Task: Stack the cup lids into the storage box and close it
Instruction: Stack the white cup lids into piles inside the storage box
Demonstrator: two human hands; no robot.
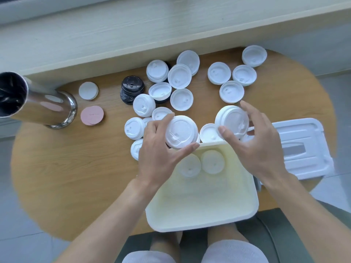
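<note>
An open cream storage box [201,219] sits at the table's near edge with two white lids [212,161] lying inside at its far end. My left hand [157,154] holds a small stack of white cup lids [181,132] just above the box's far rim. Over the far right corner, my right hand [254,147] grips another stack of white lids [232,120]. Several loose white lids [179,76] lie scattered on the wooden table beyond the box. The box's white cover [302,147] rests flat to the right.
A stack of black lids [132,88] stands left of the white ones. A white disc [88,90] and pink discs [92,115] lie near a shiny metal cylinder [38,103] at the left. A pale ledge [152,31] runs behind the round table [66,168].
</note>
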